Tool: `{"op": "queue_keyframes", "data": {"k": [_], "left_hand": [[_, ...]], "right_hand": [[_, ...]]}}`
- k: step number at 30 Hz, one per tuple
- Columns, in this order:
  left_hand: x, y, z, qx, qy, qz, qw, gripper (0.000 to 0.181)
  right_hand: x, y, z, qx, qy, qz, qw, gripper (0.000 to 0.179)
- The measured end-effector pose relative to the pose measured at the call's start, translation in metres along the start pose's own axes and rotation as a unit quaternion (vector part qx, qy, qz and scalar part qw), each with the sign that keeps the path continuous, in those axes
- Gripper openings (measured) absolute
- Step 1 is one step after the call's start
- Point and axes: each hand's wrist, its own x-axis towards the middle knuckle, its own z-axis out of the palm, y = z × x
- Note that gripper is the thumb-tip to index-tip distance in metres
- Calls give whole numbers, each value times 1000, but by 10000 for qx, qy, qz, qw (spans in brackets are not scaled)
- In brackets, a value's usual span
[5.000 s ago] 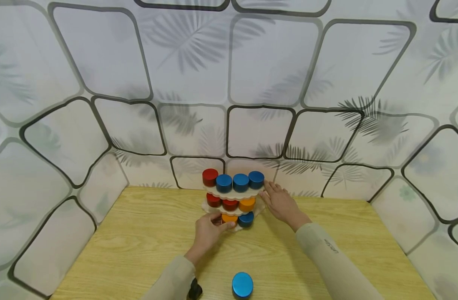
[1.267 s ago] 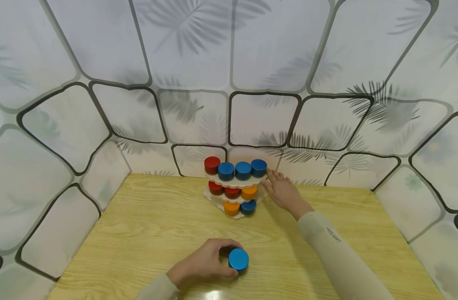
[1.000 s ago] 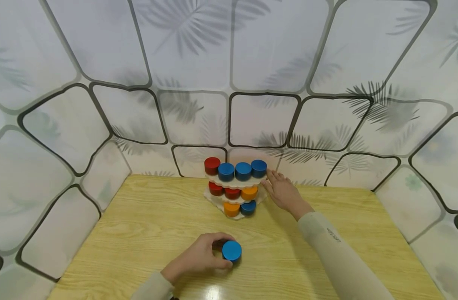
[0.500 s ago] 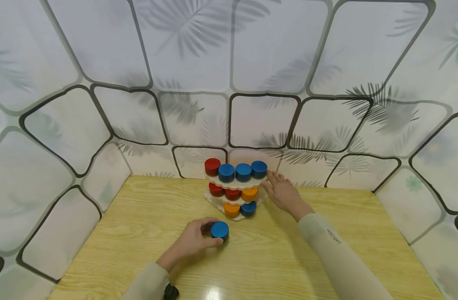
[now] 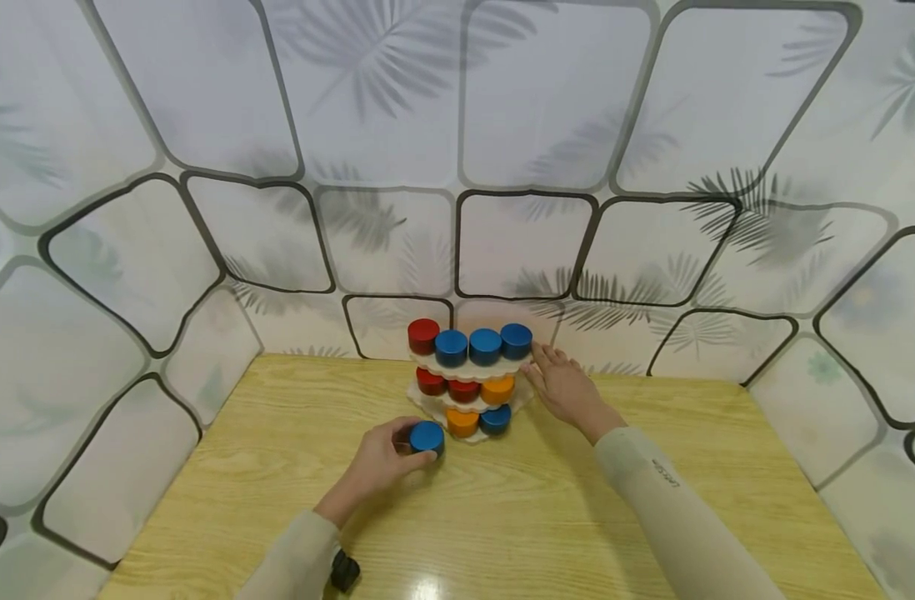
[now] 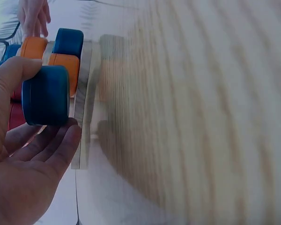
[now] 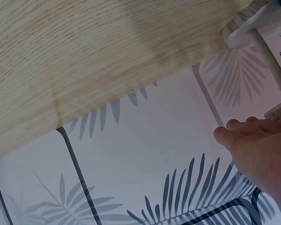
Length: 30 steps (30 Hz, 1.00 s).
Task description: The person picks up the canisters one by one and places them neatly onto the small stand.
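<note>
My left hand (image 5: 378, 462) holds a blue round tin (image 5: 427, 437) between thumb and fingers, just left of and in front of the tiered stand. In the left wrist view the thumb lies on one side of this tin (image 6: 46, 96) and the fingers on the other. The white three-tier display stand (image 5: 476, 372) with scalloped edges bears red, blue and orange tins. On its lowest tier sit an orange tin (image 5: 462, 422) and a blue tin (image 5: 495, 419). My right hand (image 5: 566, 392) rests its fairly straight fingers at the top tier's right edge; the exact contact is hidden.
The wooden table (image 5: 577, 517) spreads in front of the stand. A patterned wall (image 5: 517, 250) rises close behind it, with side walls left and right. A small black object (image 5: 345, 571) shows at the left sleeve.
My left hand let go of the orange tin on the lowest tier, gripped the blue tin at the table's front, and brought it forward and left towards the stand. My right hand stays put.
</note>
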Motion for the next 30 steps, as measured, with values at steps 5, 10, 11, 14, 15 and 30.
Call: {"op": "queue_keyframes", "data": {"k": [5, 10, 11, 14, 15, 30], "left_hand": [[5, 1, 0, -116, 169, -123, 9997, 53], [12, 0, 1, -78, 388, -91, 9992, 54], [13, 0, 1, -59, 429, -99, 9990, 54], [15, -1, 1, -69, 516, -149, 9985, 54], [16, -1, 1, -68, 541, -151, 9984, 54], [26, 0, 3, -71, 649, -156, 9977, 53]], "right_hand": [[0, 0, 1, -6, -31, 5, 10000, 69], [0, 1, 1, -38, -34, 6, 10000, 69], [0, 1, 0, -45, -38, 6, 10000, 69], [0, 0, 0, -56, -55, 3, 10000, 69], [0, 0, 0, -55, -58, 1, 10000, 69], [0, 0, 1, -41, -30, -15, 10000, 68]]}}
